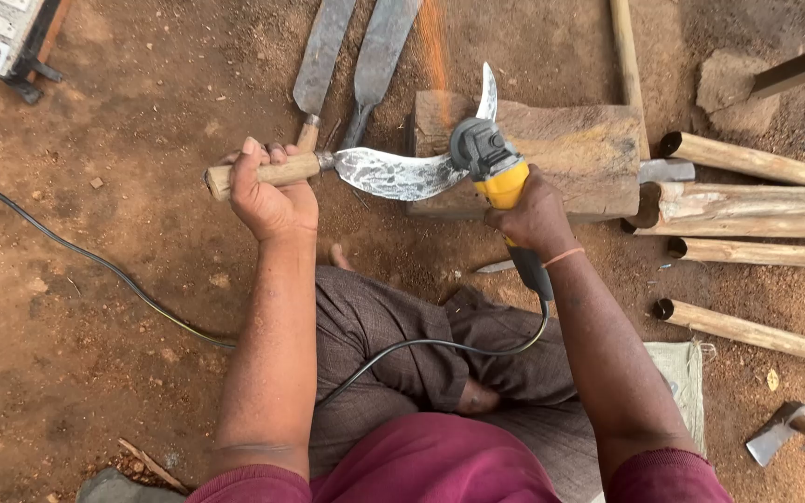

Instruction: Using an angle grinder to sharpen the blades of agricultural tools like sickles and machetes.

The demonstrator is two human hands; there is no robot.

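While sparks fly, left hand fingers wrapped round sickle handle, right hand fingers gripping angle grinder on blade

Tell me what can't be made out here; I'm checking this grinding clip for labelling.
Head view:
- Grinder disc: hidden under its guard.
- Right hand fingers: wrapped underneath the grinder.
- Hooked blade edge at contact: covered by the grinder.
- Two flat blades: cut off by the top edge.

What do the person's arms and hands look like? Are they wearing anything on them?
Both arms are bare from the upper arm down, with short maroon sleeves showing at the bottom edge. The left hand wears no glove, ring or band. The right hand is also gloveless, but a thin orange thread band circles its wrist. No watch shows on either arm.
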